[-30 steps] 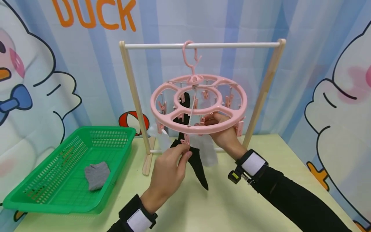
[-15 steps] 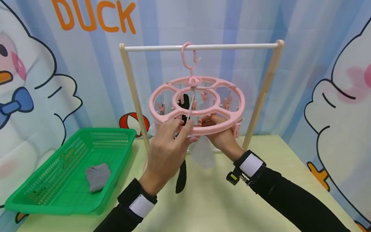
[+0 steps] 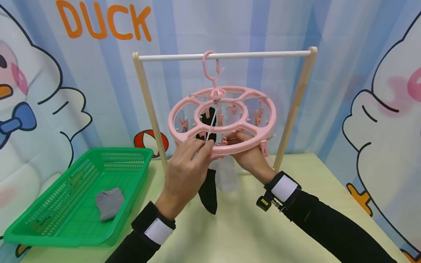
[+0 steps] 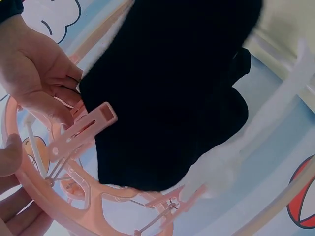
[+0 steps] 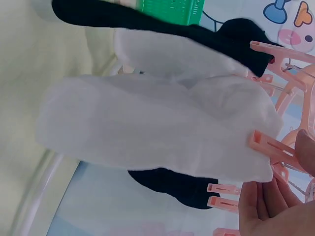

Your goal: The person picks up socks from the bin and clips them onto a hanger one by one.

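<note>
A round pink clip hanger (image 3: 240,147) hangs by its hook from the white rail. My left hand (image 3: 184,170) grips its front rim, thumb and fingers on either side. Under the ring, my right hand (image 3: 248,155) pinches the end of a pink clothespin (image 5: 270,147), whose jaws clasp a white sock (image 5: 162,128). A black sock (image 3: 208,193) dangles near my left hand, held by another clothespin (image 4: 93,125) in the left wrist view. Behind the white sock, the right wrist view shows a further dark sock (image 5: 179,189), partly covered.
A green basket (image 3: 79,241) stands on the left of the table, holding a crumpled grey cloth piece (image 3: 109,204). The wooden stand (image 3: 296,102) with its white rail (image 3: 260,54) frames the hanger. A printed curtain (image 3: 230,22) closes off the back.
My left hand has left the front clothespin by the black sock and moved up onto the rim. The black sock has swung about. My right hand stays almost in place.
</note>
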`<state>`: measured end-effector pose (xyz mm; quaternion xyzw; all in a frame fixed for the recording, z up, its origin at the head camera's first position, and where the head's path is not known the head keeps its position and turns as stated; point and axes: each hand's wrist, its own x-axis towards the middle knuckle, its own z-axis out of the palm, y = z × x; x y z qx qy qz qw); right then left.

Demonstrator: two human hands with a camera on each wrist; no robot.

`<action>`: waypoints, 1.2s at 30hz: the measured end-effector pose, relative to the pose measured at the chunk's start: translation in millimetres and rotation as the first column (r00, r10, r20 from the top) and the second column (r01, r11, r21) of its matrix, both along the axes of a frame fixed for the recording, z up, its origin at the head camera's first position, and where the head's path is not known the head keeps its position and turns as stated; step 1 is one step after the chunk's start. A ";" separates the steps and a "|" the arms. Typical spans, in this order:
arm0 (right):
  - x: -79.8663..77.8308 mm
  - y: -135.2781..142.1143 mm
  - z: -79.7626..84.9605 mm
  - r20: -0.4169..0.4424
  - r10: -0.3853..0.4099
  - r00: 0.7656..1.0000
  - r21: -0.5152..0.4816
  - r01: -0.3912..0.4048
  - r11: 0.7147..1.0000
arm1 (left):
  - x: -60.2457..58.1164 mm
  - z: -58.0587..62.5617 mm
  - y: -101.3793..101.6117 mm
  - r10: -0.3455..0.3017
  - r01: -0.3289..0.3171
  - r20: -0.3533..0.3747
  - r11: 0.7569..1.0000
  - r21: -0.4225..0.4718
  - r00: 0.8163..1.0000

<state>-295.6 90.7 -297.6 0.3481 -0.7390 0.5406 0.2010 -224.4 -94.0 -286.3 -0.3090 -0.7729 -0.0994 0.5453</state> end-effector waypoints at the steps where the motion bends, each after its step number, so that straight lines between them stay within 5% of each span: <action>1: 0.0 -0.1 -0.1 -0.001 0.005 1.000 -0.002 -0.005 1.000 | 0.1 0.0 -0.1 -0.002 0.002 0.001 1.000 0.002 1.000; 11: -0.2 -2.4 -2.1 -0.041 0.005 0.999 -0.003 -0.005 1.000 | -0.8 -1.6 -2.9 -0.006 0.006 0.015 1.000 0.025 1.000; 18: 6.0 -3.6 -11.5 0.115 -0.056 0.992 0.074 0.047 0.996 | -2.8 0.5 -5.1 -0.001 0.001 -0.011 1.000 0.024 1.000; 26: 24.0 0.6 -35.7 0.151 -0.238 0.960 0.361 0.170 0.917 | -3.3 1.7 -8.4 0.027 -0.026 -0.035 1.000 0.017 0.999; 36: 33.2 9.1 -60.6 0.037 -0.271 0.962 0.477 0.221 0.850 | -5.0 -3.2 -17.2 0.020 -0.020 -0.047 1.000 -0.004 0.999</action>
